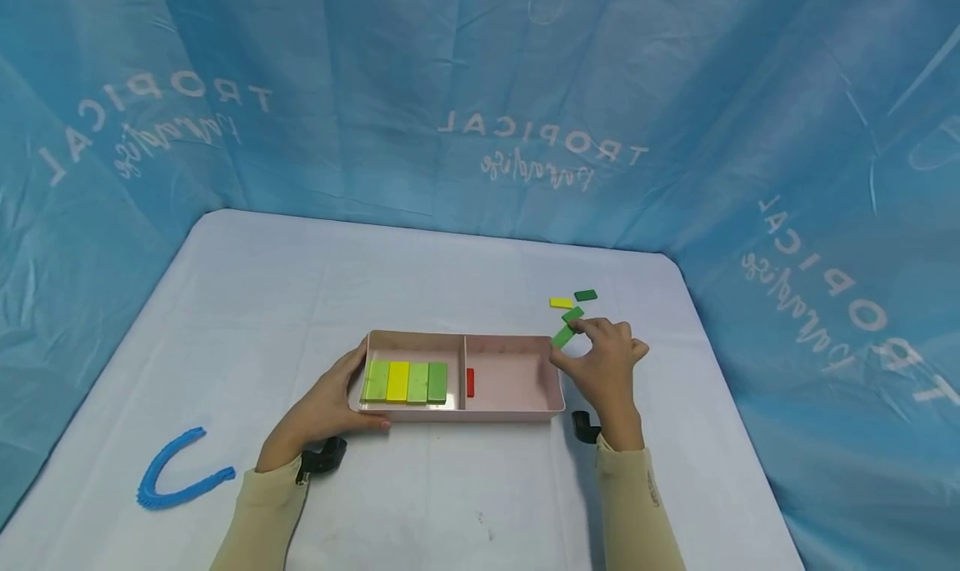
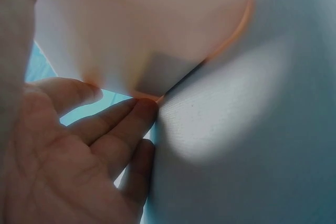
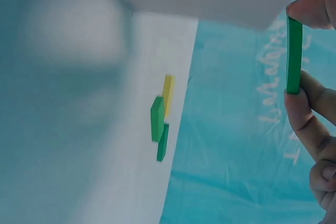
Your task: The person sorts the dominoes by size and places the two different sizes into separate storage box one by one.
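A pink two-compartment box (image 1: pixel 510 416) lies on the white table. In its left compartment a row of light green blocks (image 1: pixel 377 381) and a yellow block (image 1: pixel 398 381) lie side by side; a small red block (image 1: pixel 470 383) is in the right one, against the divider. My left hand (image 1: pixel 330 400) grips the box's left end, thumb along the front; the left wrist view shows its fingertips at the box edge. Above the box's right end, my right hand (image 1: pixel 603 363) pinches a green block (image 3: pixel 294 55) by its two ends between thumb and fingers.
Behind the right hand lie a green block (image 1: pixel 573 313), a yellow block (image 1: pixel 561 303) and a dark green block (image 1: pixel 586 295). A curved blue ridged strip (image 1: pixel 153 481) rests at the table's left. Blue printed curtains (image 1: pixel 465 71) surround the table on three sides.
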Tool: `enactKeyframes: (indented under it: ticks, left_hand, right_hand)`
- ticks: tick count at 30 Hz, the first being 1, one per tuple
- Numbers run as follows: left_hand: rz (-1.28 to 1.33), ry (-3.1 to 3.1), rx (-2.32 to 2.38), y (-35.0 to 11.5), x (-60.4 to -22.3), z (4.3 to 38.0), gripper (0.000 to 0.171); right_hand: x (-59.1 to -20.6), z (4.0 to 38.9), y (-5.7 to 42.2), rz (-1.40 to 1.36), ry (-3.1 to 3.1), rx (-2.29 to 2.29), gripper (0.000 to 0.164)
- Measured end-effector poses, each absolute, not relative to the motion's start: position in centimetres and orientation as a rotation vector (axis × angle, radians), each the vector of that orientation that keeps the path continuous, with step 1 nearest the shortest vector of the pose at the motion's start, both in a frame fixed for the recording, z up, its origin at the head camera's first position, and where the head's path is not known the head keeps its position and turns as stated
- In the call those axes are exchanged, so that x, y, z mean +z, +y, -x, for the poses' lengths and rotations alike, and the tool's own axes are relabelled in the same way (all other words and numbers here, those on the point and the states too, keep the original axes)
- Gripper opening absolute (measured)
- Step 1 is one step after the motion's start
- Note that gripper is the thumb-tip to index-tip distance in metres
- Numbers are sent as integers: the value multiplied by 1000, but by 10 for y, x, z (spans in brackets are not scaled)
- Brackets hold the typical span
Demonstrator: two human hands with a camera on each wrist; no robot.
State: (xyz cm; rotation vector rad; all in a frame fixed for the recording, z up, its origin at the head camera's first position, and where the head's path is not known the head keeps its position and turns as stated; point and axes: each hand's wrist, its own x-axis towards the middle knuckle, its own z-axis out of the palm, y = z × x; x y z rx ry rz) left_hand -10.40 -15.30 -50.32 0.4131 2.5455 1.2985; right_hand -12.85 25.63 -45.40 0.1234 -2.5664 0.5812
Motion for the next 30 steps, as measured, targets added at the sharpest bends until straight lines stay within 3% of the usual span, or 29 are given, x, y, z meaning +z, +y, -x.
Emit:
enactKeyframes:
  ticks: [21, 30]
  left_hand:
    - [-447, 2549, 1310, -153, -507, 106, 139]
    - [-435, 2543, 1312, -153, -505, 106, 139]
  right_hand:
    - [-462, 117, 207, -455, -2631, 631, 40]
    - [-465, 119, 188, -625, -2722, 589, 46]
